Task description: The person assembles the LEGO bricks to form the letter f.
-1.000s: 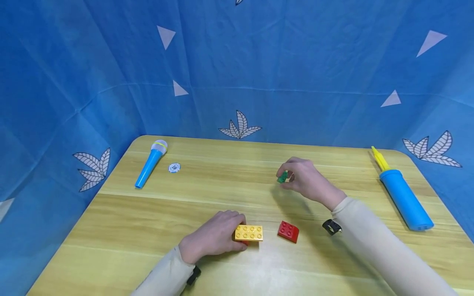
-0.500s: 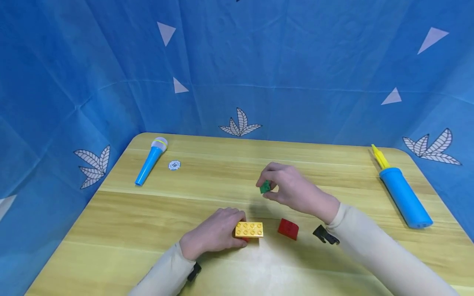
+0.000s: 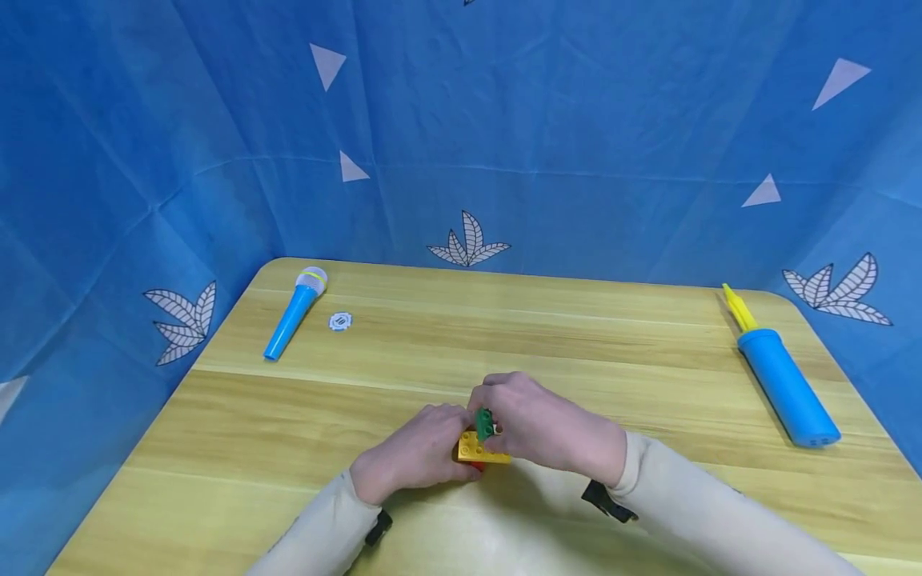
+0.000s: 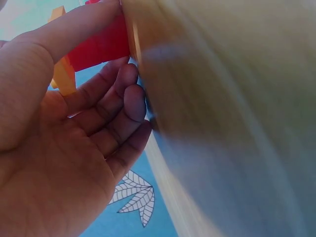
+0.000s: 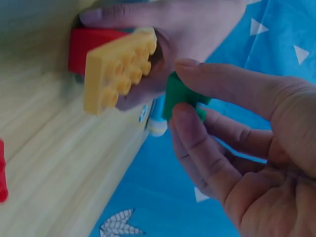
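Observation:
In the head view, my left hand (image 3: 414, 452) holds a red toy brick (image 4: 101, 47) at the table's near middle, thumb on one side and fingers on the other. A yellow studded brick (image 5: 106, 74) lies across the top of that red one and overhangs it. My right hand (image 3: 551, 428) pinches a small green brick (image 5: 178, 96) between thumb and fingers, close above the yellow studs. A gap shows between green and yellow in the right wrist view. The right hand and forearm hide part of the yellow brick in the head view.
Another red brick (image 5: 2, 170) shows at the left edge of the right wrist view. On the wooden table (image 3: 403, 352) lie a toy microphone (image 3: 291, 320) and a poker chip (image 3: 341, 322) at back left, and a blue pump (image 3: 788, 388) at right. Blue cloth hangs behind.
My right hand has carried the green brick left and nearer, from mid-table to over the yellow brick. It now covers the loose red brick in the head view. The left hand stays put.

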The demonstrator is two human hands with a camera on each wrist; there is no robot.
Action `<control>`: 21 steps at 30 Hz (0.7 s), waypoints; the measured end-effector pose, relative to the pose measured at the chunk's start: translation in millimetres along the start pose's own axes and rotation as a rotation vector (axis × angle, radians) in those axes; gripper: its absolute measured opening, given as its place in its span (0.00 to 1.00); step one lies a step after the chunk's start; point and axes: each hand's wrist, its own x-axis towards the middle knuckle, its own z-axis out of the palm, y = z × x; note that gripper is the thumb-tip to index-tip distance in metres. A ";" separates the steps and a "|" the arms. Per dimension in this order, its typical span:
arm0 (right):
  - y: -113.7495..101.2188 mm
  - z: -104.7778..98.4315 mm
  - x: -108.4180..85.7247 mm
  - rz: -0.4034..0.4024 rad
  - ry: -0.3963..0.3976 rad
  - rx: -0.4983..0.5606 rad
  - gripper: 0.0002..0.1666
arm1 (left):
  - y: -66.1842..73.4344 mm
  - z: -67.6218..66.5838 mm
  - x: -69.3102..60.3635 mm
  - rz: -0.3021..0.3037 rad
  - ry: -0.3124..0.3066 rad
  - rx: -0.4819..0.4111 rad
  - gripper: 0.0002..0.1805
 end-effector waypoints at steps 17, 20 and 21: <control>0.7 18.1 4.0 0.020 0.006 -0.041 0.17 | -2.1 1.9 -2.9 0.005 0.027 0.014 0.22; 0.6 19.6 3.8 0.019 0.024 -0.010 0.19 | -1.4 1.8 -3.0 0.002 0.030 0.015 0.22; 0.5 20.0 3.8 0.020 0.029 -0.004 0.20 | -1.2 1.8 -3.0 0.005 0.033 0.014 0.22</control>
